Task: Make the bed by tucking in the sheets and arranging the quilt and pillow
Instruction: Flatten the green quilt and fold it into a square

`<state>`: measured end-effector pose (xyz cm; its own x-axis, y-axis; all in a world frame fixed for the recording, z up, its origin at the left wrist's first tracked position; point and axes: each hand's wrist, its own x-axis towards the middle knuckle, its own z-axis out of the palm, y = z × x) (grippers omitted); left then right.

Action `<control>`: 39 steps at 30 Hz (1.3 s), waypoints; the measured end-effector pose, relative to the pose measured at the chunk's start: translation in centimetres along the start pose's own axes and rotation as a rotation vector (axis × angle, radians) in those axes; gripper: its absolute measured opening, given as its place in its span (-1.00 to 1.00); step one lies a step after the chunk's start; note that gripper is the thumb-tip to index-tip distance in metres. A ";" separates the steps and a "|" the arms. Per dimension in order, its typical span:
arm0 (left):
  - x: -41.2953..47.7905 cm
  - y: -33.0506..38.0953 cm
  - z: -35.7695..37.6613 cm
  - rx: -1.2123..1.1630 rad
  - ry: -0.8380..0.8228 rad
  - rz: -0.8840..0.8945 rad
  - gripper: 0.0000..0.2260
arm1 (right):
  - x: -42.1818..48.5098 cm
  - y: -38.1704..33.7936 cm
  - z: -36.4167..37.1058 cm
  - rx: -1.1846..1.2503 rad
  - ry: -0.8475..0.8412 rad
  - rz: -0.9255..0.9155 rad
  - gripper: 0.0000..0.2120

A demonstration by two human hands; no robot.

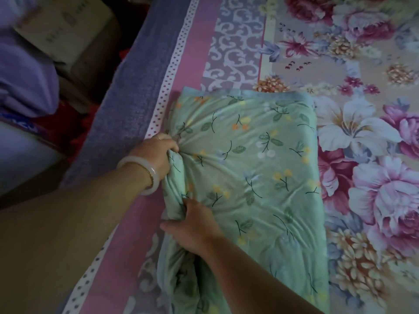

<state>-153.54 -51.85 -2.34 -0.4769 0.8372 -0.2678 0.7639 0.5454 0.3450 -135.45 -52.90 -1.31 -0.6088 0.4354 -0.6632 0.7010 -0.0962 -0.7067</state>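
Lighting is dim and cool throughout. Left of the bed (127, 87), cardboard boxes (68, 26) stand at upper left; their printing is blurred and illegible. A bundle of purple cloth (25, 80) lies just beside them. A red surface (74, 128) shows in the dark gap below. A pale flat surface (20, 155) occupies the lower left.

Head cam, steep down, close over bed (317, 53).

There are 2 hands in view: 1 left hand (156, 152) and 1 right hand (192, 225). There is 1 green quilt (249, 166) and 1 flowered sheet (351, 64). Also visible are 1 white bangle (145, 175), 1 cardboard box (68, 26) and 1 purple cloth (25, 75).
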 end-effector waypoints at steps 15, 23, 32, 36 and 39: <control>-11.8 2.4 4.7 -0.605 -0.123 -0.780 -0.06 | -3.6 7.9 -7.7 -0.527 0.646 -0.322 -0.55; -14.6 3.6 7.4 -0.209 0.031 -0.718 -0.51 | -4.9 13.6 -9.4 -0.856 0.621 -0.274 -0.42; -13.7 4.8 8.2 -0.073 0.235 -0.741 -0.74 | -4.8 16.0 -10.1 -0.849 0.603 -0.198 -0.40; -10.2 9.1 5.3 -0.129 0.487 -0.369 -0.52 | -4.3 12.6 -11.0 -0.737 0.715 -0.342 -0.44; -5.5 12.0 5.0 0.070 0.243 -0.013 -0.50 | -0.3 8.2 -13.0 -0.742 0.715 -0.384 -0.45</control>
<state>-139.54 -50.11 -1.24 -0.5712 0.8196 -0.0448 0.7811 0.5595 0.2774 -124.74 -42.22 -3.69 -0.6464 0.7622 0.0349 0.7058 0.6147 -0.3521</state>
